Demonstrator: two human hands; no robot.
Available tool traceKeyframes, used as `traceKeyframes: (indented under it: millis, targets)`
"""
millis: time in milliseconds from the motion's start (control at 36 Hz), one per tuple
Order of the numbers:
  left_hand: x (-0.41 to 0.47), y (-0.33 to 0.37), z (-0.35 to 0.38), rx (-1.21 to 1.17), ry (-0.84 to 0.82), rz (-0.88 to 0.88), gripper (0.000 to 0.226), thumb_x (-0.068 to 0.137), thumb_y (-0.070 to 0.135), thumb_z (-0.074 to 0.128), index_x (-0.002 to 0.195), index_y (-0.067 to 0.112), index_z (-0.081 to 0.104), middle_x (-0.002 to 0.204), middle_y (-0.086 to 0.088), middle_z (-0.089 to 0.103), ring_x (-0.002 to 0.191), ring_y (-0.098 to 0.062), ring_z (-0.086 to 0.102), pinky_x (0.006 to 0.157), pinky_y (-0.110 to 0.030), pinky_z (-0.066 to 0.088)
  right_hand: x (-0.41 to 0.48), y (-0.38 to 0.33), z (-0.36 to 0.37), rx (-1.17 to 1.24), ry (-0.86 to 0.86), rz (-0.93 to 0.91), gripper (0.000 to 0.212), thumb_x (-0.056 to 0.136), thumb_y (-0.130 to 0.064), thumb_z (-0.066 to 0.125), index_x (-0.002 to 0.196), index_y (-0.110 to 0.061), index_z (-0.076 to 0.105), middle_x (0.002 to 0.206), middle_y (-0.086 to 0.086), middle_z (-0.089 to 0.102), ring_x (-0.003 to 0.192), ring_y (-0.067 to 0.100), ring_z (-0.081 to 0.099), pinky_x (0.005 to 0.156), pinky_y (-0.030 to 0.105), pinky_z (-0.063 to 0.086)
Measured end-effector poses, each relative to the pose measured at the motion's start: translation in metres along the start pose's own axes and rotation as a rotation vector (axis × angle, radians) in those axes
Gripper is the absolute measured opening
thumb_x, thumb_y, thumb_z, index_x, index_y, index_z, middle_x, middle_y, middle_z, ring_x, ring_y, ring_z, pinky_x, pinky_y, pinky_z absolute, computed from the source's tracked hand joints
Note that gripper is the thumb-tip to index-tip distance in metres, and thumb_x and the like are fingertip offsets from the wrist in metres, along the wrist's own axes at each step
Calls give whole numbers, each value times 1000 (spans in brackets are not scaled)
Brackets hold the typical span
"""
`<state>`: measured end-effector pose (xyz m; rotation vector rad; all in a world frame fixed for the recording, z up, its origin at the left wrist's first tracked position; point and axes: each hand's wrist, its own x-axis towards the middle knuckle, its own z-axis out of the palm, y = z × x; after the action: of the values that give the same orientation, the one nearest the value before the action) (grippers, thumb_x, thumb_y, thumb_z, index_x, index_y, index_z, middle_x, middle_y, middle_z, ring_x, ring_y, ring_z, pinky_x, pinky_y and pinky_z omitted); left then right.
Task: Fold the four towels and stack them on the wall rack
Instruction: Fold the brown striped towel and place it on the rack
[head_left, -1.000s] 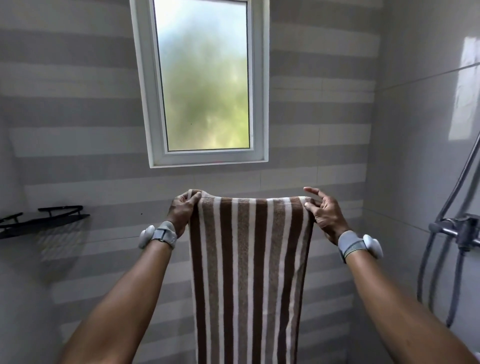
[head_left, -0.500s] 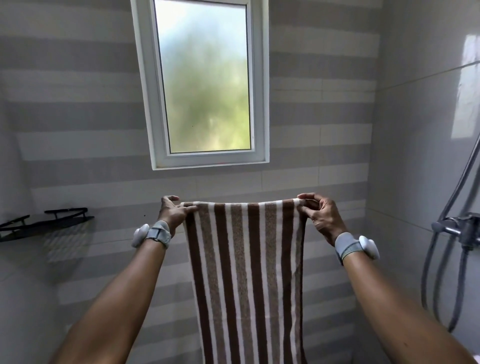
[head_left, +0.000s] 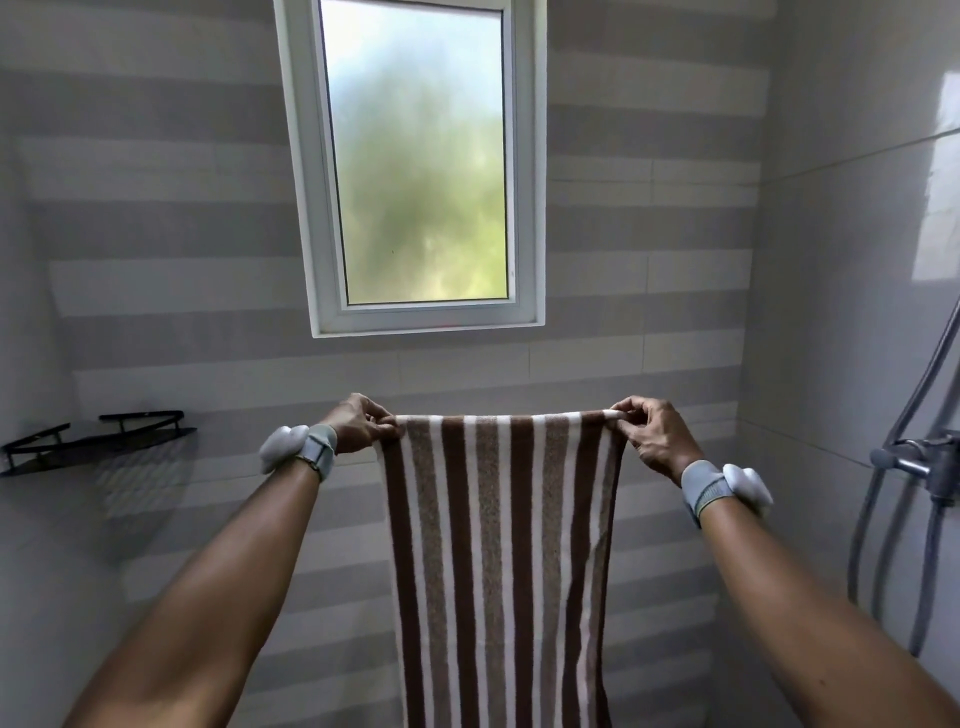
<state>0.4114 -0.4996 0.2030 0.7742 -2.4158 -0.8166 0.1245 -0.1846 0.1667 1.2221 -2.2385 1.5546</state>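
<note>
Both hands pinched the top corners of one striped towel: the left hand (head_left: 358, 423) had its thumb and curled fingers closed on the left corner, the right hand (head_left: 652, 434) nipped the right corner the same way, and the top edge ran taut and level between them. Each wrist wore a grey band (head_left: 319, 453) with a white pod. The towel (head_left: 498, 545), striped lengthwise in brown, tan and white, hung straight down in front of the tiled wall (head_left: 649, 234), its lower end out of view. It looked like soft, limp terry, light enough for fingertip holds and rough enough not to slip. With no stiffness of its own, it would likely sag wherever it was not held. The corners and the top edge seemed the right places to take it, bringing corner to corner for a fold. The black wall rack (head_left: 98, 441) sat well apart on the left. A frosted window (head_left: 421, 156) stood above, and a shower mixer (head_left: 924, 457) was at the right.
</note>
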Motion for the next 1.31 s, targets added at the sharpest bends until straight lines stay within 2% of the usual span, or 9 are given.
traceKeyframes:
  millis: [194, 444, 556, 722, 833, 1028, 1111, 1222, 1306]
  targets:
    - [-3, 12, -16, 175, -101, 71, 21, 96, 29, 62, 95, 14, 75, 79, 5, 64, 70, -7, 52, 64, -21, 42, -1, 5, -7, 1, -47, 4, 10, 90, -14, 71, 83, -13, 65, 77, 5, 68, 72, 18, 63, 71, 40, 55]
    - [-7, 17, -11, 136, 47, 185, 21, 96, 33, 60, 90, 15, 71, 76, 7, 62, 81, -12, 54, 62, -18, 39, -8, -2, -13, -68, -77, 36, 8, 88, -21, 74, 85, -14, 75, 73, 0, 73, 65, 11, 63, 62, 16, 47]
    - [-7, 31, -9, 226, 112, 255, 27, 96, 35, 60, 102, 11, 73, 101, 0, 56, 92, -16, 53, 79, -21, 37, -9, -3, -9, -120, -40, 111, 12, 91, -14, 69, 79, -14, 68, 63, -1, 66, 46, 6, 60, 45, 10, 42]
    - [-11, 43, -15, -8, 65, 285, 15, 90, 32, 69, 85, 18, 74, 82, -4, 70, 74, -15, 61, 69, -33, 54, -14, -6, -11, -10, -162, 189, 25, 88, 6, 52, 100, -15, 57, 79, 17, 66, 66, 34, 71, 60, 44, 61]
    - [-12, 51, -16, 28, 118, 323, 17, 88, 33, 71, 91, 17, 76, 82, 2, 70, 72, -8, 58, 64, -23, 46, -16, -13, -11, -215, -343, 125, 15, 82, -4, 71, 92, -12, 64, 74, 3, 61, 68, 19, 56, 57, 32, 53]
    - [-15, 71, -7, -91, 20, 307, 16, 86, 25, 75, 86, 10, 75, 67, -6, 66, 52, -16, 57, 45, -20, 43, -10, -28, 2, -351, -375, 224, 27, 75, 8, 68, 71, -13, 51, 64, 8, 60, 66, 24, 73, 39, 22, 42]
    - [-14, 80, -4, -117, 4, 310, 14, 86, 25, 74, 86, 11, 74, 70, -15, 69, 56, -21, 64, 41, -21, 40, -8, -35, 9, -307, -363, 135, 17, 76, 1, 64, 86, -12, 62, 79, 7, 67, 73, 22, 66, 50, 22, 46]
    - [-12, 94, 1, -109, 22, 325, 16, 86, 22, 75, 86, 6, 73, 70, -15, 69, 57, -24, 68, 41, -21, 42, -12, -47, 20, -139, -496, 77, 47, 78, -8, 71, 121, -18, 56, 97, 6, 62, 85, 19, 59, 61, 19, 50]
    - [-7, 97, 3, -65, 30, 334, 17, 83, 29, 77, 85, 13, 75, 77, -14, 72, 64, -25, 70, 58, -33, 56, -10, -52, 24, -158, -597, 52, 54, 83, -17, 77, 128, -29, 50, 110, 4, 63, 99, 20, 64, 68, 18, 50]
